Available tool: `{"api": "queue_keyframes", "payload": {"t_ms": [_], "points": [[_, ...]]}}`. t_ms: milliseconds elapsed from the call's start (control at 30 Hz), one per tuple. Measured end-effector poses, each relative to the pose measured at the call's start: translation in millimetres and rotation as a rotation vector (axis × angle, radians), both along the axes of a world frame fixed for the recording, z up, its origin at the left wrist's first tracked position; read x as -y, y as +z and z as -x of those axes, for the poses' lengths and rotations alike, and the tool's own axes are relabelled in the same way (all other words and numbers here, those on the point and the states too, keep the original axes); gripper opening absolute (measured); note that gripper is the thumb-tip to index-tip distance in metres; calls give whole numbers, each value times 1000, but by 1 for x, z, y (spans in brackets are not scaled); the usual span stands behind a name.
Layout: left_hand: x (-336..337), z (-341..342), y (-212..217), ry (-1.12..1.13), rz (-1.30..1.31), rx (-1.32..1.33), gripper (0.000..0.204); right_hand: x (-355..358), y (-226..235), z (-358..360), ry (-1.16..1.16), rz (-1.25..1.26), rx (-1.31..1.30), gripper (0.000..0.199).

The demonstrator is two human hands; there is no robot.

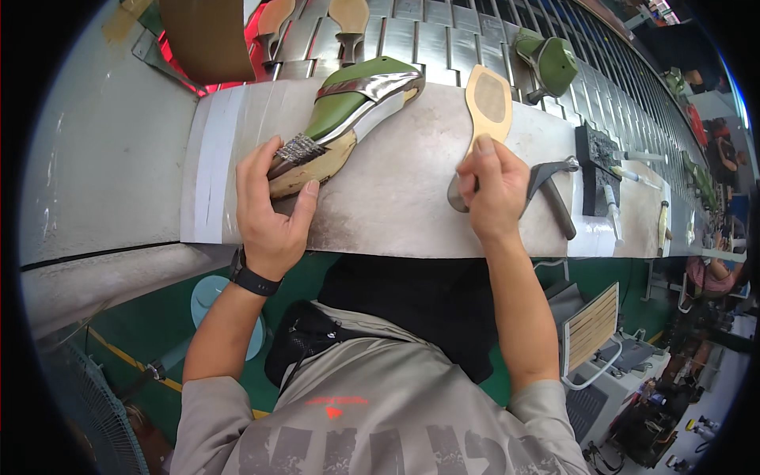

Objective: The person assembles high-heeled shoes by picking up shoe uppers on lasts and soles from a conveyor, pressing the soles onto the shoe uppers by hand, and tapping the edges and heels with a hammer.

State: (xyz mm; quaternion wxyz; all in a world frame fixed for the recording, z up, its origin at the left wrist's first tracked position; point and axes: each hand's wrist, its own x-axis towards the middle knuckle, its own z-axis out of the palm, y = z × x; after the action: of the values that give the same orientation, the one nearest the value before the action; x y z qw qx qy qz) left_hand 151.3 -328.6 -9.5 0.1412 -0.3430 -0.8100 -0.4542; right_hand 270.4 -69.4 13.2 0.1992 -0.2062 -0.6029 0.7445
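Observation:
My left hand (271,204) grips the toe end of a shoe on a green last (348,115); the shoe has a silver strap and a glittering toe band, and it lies on its side on the grey workbench (396,198). My right hand (492,188) pinches the heel end of a flat tan shoe sole (487,99), which lies on the bench pointing away from me. The two hands are about a shoe's length apart.
A curved metal hammer (554,186) lies just right of my right hand. Beyond it sit a black block (595,154) with tools and a few brushes. A slatted steel conveyor (443,36) behind the bench carries more soles and a green last (550,63).

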Motion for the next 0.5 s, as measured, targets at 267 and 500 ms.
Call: {"api": "queue_keyframes", "payload": {"t_ms": [267, 500], "points": [[33, 6, -6, 52, -83, 419, 35, 1, -4, 13, -84, -118, 87, 46], [-22, 33, 99, -220, -512, 305, 30, 8, -32, -3, -363, -360, -52, 26]]}}
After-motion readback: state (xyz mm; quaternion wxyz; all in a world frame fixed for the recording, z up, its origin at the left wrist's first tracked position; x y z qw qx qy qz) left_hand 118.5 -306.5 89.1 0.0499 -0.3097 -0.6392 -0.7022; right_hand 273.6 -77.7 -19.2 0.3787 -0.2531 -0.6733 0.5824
